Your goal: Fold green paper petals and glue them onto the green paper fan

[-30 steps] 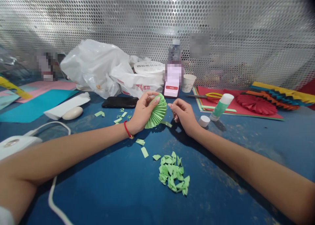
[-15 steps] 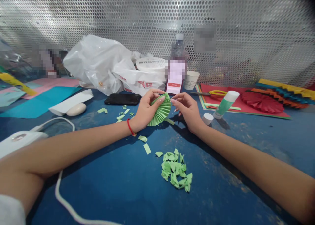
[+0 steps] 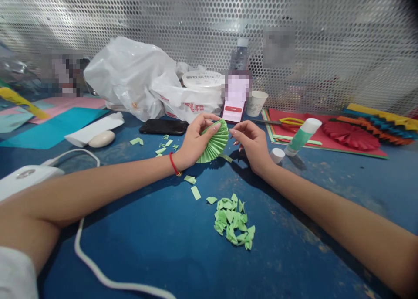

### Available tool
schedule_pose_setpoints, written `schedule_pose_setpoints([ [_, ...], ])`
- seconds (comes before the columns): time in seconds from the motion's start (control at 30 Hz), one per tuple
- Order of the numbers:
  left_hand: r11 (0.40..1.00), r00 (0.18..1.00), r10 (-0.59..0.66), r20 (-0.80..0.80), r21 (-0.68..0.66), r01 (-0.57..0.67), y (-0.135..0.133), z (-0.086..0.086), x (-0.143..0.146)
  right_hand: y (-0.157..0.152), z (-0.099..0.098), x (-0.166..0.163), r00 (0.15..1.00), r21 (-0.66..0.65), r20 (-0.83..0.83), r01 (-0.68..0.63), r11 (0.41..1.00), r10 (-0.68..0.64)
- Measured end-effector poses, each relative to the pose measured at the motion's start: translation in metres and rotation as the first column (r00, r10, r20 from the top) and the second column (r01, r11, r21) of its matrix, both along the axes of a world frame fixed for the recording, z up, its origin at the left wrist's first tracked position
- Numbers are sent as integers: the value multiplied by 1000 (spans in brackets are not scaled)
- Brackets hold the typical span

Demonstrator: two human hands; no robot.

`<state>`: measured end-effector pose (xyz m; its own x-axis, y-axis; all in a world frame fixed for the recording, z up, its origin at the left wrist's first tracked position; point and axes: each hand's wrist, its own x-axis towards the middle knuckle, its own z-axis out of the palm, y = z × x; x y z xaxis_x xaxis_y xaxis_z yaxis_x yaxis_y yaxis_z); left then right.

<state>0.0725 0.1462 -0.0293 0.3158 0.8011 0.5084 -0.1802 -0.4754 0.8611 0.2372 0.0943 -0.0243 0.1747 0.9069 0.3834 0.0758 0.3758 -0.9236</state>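
My left hand (image 3: 198, 138) grips a green pleated paper fan (image 3: 215, 144), with the thumb on its near face and the fingers behind. The fan stands tilted above the table, its folds spread. Just right of its edge, my right hand (image 3: 251, 143) is closed, thumb and index fingertip pinched together. Anything between those fingertips is too small to make out. Below the hands lies a loose heap of folded green paper scraps (image 3: 230, 218). Small cut green strips (image 3: 196, 192) are scattered beside my left wrist.
An uncapped glue stick (image 3: 303, 137) stands right of my right hand, its white cap (image 3: 277, 155) beside it. Scissors (image 3: 291, 122) and a red pleated fan (image 3: 351, 135) lie on coloured paper. Behind are a black phone (image 3: 163, 126), an upright phone (image 3: 235, 103), a paper cup (image 3: 257, 103) and plastic bags (image 3: 130, 81).
The right fingertips have drawn slightly away from the fan's edge. My left hand keeps its hold, and the fan has turned a little. The whole view has shifted slightly.
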Motion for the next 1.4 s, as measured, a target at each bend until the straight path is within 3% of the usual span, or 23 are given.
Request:
schedule_pose_setpoints([
  [0.4, 1000, 1000, 7, -20, 31, -7, 2, -1, 0, -2, 0, -1, 995, 21, 79, -62, 998, 60],
  [0.7, 996, 999, 35, -32, 83, -32, 3, -2, -1, 2, -1, 0, 995, -88, -21, -98, 991, 97],
  [1.4, 999, 997, 48, 62, -15, -48, 3, -2, 1, 1, 2, -2, 987, -196, -84, -151, 969, 137],
])
